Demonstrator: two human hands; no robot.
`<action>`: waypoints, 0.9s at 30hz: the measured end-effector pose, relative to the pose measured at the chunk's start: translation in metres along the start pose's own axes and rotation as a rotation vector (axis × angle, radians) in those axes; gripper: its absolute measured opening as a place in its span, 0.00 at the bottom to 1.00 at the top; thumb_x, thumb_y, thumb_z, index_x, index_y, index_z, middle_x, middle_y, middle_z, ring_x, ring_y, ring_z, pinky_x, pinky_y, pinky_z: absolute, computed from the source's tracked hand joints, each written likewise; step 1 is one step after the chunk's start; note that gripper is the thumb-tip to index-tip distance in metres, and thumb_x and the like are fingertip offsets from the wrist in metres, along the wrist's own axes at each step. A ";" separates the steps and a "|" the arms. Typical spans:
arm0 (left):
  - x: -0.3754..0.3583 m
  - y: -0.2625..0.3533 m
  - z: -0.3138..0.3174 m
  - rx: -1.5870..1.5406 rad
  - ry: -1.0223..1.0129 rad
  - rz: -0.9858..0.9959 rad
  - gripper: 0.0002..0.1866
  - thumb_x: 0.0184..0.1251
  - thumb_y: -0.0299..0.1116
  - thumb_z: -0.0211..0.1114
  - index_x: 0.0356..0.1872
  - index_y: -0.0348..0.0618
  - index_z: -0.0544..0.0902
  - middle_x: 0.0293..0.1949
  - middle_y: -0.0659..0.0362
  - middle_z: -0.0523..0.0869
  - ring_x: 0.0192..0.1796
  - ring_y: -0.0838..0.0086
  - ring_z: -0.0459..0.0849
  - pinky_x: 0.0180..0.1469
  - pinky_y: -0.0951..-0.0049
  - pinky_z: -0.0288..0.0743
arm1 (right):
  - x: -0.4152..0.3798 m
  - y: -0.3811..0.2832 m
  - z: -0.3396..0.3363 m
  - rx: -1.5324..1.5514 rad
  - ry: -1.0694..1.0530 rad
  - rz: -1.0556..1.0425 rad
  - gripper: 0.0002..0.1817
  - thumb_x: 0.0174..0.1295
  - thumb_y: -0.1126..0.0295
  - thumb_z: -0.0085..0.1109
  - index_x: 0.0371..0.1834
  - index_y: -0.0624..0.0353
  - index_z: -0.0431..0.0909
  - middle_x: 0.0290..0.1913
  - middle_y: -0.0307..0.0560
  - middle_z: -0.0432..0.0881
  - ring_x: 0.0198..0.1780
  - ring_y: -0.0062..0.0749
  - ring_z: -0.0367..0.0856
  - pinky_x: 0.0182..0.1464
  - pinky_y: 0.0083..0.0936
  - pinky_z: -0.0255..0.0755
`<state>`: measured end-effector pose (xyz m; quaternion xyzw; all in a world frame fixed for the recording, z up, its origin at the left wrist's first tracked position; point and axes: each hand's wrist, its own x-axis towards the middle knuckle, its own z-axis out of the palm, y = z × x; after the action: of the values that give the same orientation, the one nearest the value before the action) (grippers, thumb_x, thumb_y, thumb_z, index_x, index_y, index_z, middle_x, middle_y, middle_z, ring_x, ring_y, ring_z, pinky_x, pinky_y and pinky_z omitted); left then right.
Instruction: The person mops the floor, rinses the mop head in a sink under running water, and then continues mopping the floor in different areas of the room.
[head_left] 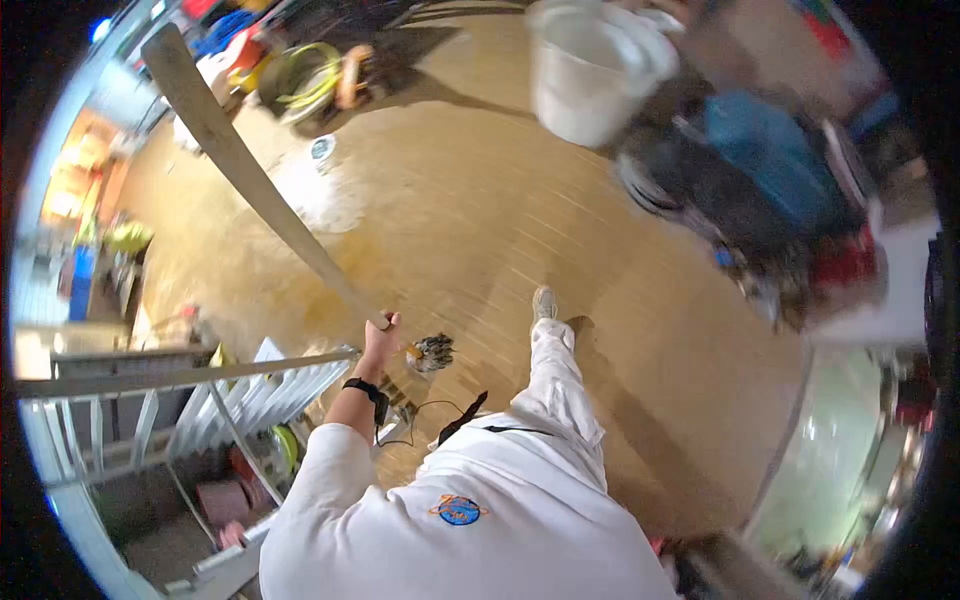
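My left hand [380,338] is closed around a long wooden handle [255,185]. The handle's upper end rises toward the upper left and looks wide, close to the camera. Just beyond the hand, a dark, stringy mop head [433,352] with a yellowish fitting rests on the floor, in line with the handle. The stretch joining them is hidden behind my hand, but together they look like one mop. A black band [368,392] circles my left wrist. My right hand is out of view.
An aluminium ladder [180,378] lies close on the left. White buckets [590,85] stand ahead right, near a blurred pile with a blue bag [765,150]. A coiled yellow hose [312,82] sits at the upper left. The tan floor [450,190] has a pale patch [315,195].
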<state>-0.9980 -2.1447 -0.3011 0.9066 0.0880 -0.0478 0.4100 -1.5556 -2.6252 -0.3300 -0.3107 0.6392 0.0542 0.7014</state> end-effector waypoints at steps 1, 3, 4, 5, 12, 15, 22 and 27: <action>0.015 -0.006 -0.004 0.052 0.014 0.009 0.10 0.60 0.33 0.61 0.28 0.35 0.79 0.18 0.57 0.77 0.23 0.72 0.75 0.28 0.67 0.69 | 0.025 -0.038 0.020 -0.040 -0.021 0.003 0.21 0.64 0.47 0.48 0.31 0.54 0.73 0.23 0.36 0.73 0.18 0.20 0.65 0.19 0.15 0.58; 0.046 -0.014 -0.001 -0.118 0.157 -0.080 0.12 0.60 0.31 0.60 0.20 0.36 0.74 0.15 0.62 0.70 0.20 0.74 0.67 0.24 0.67 0.63 | 0.080 -0.121 0.069 -0.144 -0.090 0.002 0.20 0.64 0.47 0.49 0.31 0.53 0.73 0.24 0.36 0.73 0.18 0.20 0.65 0.19 0.15 0.58; 0.059 -0.007 -0.006 -0.298 0.176 -0.156 0.13 0.60 0.30 0.59 0.18 0.39 0.70 0.15 0.64 0.66 0.20 0.75 0.63 0.23 0.68 0.59 | 0.112 -0.164 0.094 -0.164 -0.146 -0.037 0.20 0.64 0.47 0.49 0.30 0.53 0.73 0.24 0.36 0.73 0.18 0.20 0.65 0.19 0.15 0.59; 0.070 0.006 -0.012 -0.482 0.202 -0.217 0.15 0.59 0.29 0.58 0.15 0.41 0.67 0.15 0.67 0.62 0.20 0.76 0.59 0.22 0.69 0.54 | 0.143 -0.210 0.121 -0.198 -0.232 -0.081 0.20 0.64 0.47 0.49 0.30 0.53 0.73 0.24 0.36 0.73 0.18 0.20 0.65 0.20 0.15 0.59; 0.102 0.064 -0.065 -0.246 0.528 -0.287 0.13 0.58 0.30 0.61 0.17 0.40 0.69 0.17 0.68 0.65 0.21 0.77 0.62 0.23 0.71 0.56 | 0.240 -0.524 0.527 -0.548 -0.294 -0.068 0.04 0.54 0.68 0.46 0.25 0.53 0.68 0.22 0.39 0.73 0.23 0.26 0.72 0.23 0.20 0.65; 0.144 0.012 -0.097 -0.308 0.592 -0.485 0.13 0.58 0.32 0.62 0.19 0.37 0.72 0.16 0.64 0.68 0.20 0.77 0.64 0.23 0.69 0.59 | 0.198 -0.579 0.775 -0.759 -0.465 -0.303 0.07 0.54 0.72 0.44 0.35 0.54 0.71 0.26 0.39 0.75 0.25 0.25 0.72 0.24 0.19 0.66; 0.243 -0.051 -0.138 -0.297 0.663 -0.736 0.16 0.62 0.33 0.60 0.17 0.44 0.68 0.15 0.68 0.67 0.18 0.82 0.62 0.20 0.75 0.55 | 0.204 -0.511 1.066 -0.984 -0.804 -0.364 0.13 0.55 0.72 0.43 0.44 0.55 0.72 0.29 0.38 0.76 0.25 0.24 0.74 0.24 0.20 0.68; 0.299 -0.087 -0.191 -0.459 0.791 -0.805 0.15 0.62 0.32 0.58 0.16 0.45 0.68 0.15 0.67 0.67 0.19 0.83 0.66 0.20 0.74 0.58 | 0.151 -0.437 1.168 -1.170 -0.639 -0.163 0.14 0.59 0.70 0.45 0.47 0.59 0.70 0.28 0.45 0.77 0.24 0.28 0.73 0.22 0.24 0.67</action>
<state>-0.7191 -1.9086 -0.2869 0.6394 0.5776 0.1616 0.4811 -0.3147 -2.4336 -0.3224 -0.6555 0.2402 0.4278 0.5741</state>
